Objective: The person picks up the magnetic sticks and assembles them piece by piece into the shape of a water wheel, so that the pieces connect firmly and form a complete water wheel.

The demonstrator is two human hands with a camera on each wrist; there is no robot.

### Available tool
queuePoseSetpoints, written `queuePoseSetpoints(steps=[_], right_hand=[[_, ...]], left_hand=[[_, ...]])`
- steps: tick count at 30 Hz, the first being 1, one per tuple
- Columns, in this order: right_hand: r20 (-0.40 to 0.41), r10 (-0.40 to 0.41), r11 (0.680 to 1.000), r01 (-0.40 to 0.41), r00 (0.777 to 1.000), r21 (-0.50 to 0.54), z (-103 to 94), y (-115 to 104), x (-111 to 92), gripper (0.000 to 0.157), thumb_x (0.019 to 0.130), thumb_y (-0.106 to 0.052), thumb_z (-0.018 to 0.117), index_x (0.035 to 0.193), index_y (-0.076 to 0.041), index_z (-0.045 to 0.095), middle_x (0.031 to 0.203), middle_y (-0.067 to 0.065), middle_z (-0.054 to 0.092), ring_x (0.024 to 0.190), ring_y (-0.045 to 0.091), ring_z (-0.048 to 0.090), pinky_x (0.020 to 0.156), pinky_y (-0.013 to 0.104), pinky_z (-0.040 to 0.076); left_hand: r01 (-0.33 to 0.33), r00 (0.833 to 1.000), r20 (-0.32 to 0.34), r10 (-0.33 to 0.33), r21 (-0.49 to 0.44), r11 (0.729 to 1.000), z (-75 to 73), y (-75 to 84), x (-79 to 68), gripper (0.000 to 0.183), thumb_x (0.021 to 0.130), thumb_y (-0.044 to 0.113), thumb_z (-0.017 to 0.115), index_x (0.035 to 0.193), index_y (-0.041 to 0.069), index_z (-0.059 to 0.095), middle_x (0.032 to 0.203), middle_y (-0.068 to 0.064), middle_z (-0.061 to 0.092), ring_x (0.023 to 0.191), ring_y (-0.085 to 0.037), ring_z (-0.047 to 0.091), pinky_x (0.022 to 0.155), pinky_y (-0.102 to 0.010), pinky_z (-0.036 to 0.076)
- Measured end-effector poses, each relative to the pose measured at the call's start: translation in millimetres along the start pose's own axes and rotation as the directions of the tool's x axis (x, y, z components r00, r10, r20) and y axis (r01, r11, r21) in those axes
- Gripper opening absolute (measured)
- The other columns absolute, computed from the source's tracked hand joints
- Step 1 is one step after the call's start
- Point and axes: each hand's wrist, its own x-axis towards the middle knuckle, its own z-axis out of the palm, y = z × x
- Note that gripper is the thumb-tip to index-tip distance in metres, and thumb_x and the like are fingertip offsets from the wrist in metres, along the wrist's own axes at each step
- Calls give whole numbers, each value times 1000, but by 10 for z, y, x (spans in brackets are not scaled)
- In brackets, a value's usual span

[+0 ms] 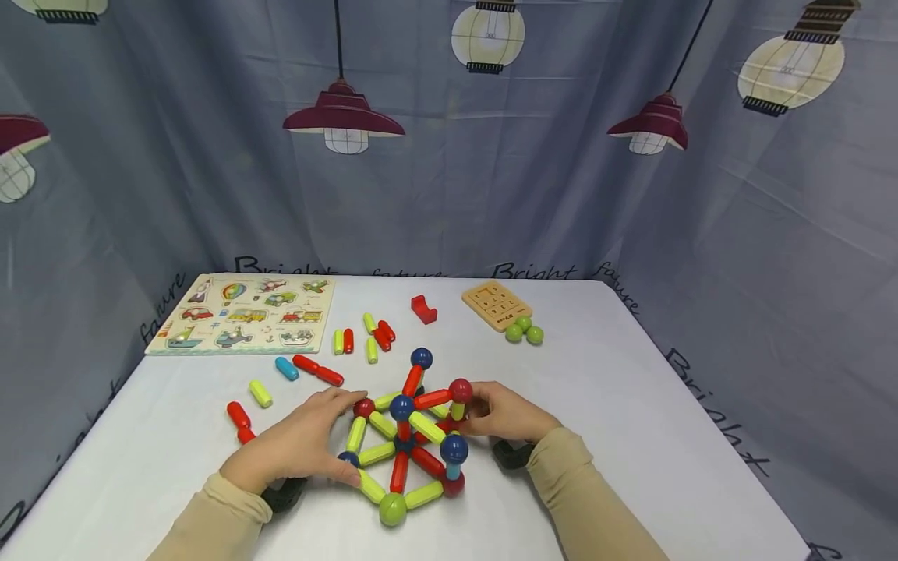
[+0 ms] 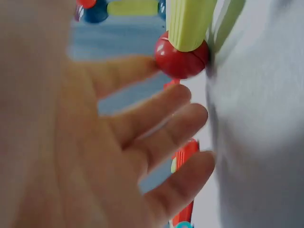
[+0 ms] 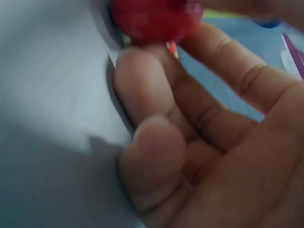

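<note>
A ball-and-stick structure (image 1: 399, 473) of yellow-green and red rods with coloured balls stands on the white table in the head view. My left hand (image 1: 298, 448) lies along its left side, thumb at the lower-left rods. In the left wrist view its index fingertip touches a red ball (image 2: 178, 59), while the other fingers extend loosely apart. At the structure's right side, my right hand (image 1: 512, 413) has its fingers curled. The right wrist view shows it pinching a red ball (image 3: 154, 19) low over the table. A green ball (image 1: 392, 509) forms the nearest corner.
Loose red rods (image 1: 319, 370), a blue rod (image 1: 286, 368) and several yellow-green rods (image 1: 260, 393) lie left and behind. A picture puzzle board (image 1: 242, 315) is at back left. Further right are a red block (image 1: 424, 309), a wooden number board (image 1: 496, 305) and green balls (image 1: 535, 335).
</note>
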Motion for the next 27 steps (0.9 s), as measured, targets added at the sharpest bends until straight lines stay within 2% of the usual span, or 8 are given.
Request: queuePoseSetpoints(steps=[3, 6, 9, 11, 15, 19, 24, 27], right_hand=[[7, 18, 1000, -18, 1000, 12, 6, 32, -32, 34, 86, -18, 83, 117, -24, 71, 79, 1, 63, 72, 17, 58, 70, 30, 49], [59, 16, 999, -18, 998, 27, 2, 44, -76, 32, 83, -20, 87, 111, -23, 72, 77, 0, 63, 69, 15, 58, 66, 28, 48], [128, -17, 998, 10, 992, 55, -13, 44, -103, 29, 82, -20, 87, 109, -21, 74, 82, 1, 68, 71, 15, 58, 65, 27, 47], [148, -47, 997, 38, 988, 67, -28, 45, -103, 24, 84, -17, 84, 107, -18, 75, 88, 2, 71, 76, 16, 58, 67, 27, 48], [2, -21, 997, 21, 1000, 77, -28, 63, -76, 18, 91, -13, 75, 108, -13, 70, 98, 5, 71, 83, 20, 60, 69, 28, 52], [-190, 85, 994, -70, 978, 86, 47, 68, -25, 37, 94, -14, 70, 130, -18, 61, 111, 7, 64, 79, 24, 60, 63, 33, 54], [-228, 83, 996, -86, 970, -6, 149, 20, -2, 50, 92, -15, 74, 140, -23, 60, 123, 5, 64, 87, 25, 57, 66, 35, 53], [-239, 71, 995, -85, 969, -48, 185, -2, 2, 49, 91, -17, 77, 138, -22, 63, 119, 3, 66, 91, 24, 57, 71, 35, 52]], left_hand=[[32, 998, -55, -34, -30, 999, -16, -47, 16, 91, 60, 66, 91, 132, 18, 61, 116, 2, 64, 101, -16, 61, 87, -39, 55], [-10, 997, -80, 4, -74, 997, -7, -102, 40, 55, 76, 50, 88, 114, 17, 66, 91, 7, 62, 79, -10, 55, 72, -28, 50], [-72, 993, -100, 63, -84, 994, 19, -143, 64, 34, 87, 39, 82, 110, 17, 68, 85, 11, 60, 76, -6, 54, 69, -23, 48], [-80, 990, -125, 70, -76, 994, 32, -152, 75, 31, 90, 37, 79, 111, 18, 69, 86, 13, 60, 77, -6, 54, 71, -23, 47], [-44, 989, -144, 33, -73, 996, 40, -130, 93, 30, 91, 37, 79, 112, 19, 70, 86, 12, 59, 78, -9, 54, 70, -25, 47], [-7, 990, -139, -3, -71, 997, 45, -116, 103, 29, 90, 37, 79, 112, 20, 70, 85, 11, 59, 78, -10, 53, 70, -25, 46], [0, 991, -133, -11, -81, 997, 53, -123, 127, 34, 91, 41, 78, 116, 20, 70, 89, 10, 60, 81, -10, 54, 72, -27, 48], [4, 981, -194, -16, -63, 998, 59, -130, 135, 36, 95, 41, 73, 123, 18, 69, 104, 5, 66, 96, -16, 60, 87, -36, 54]])
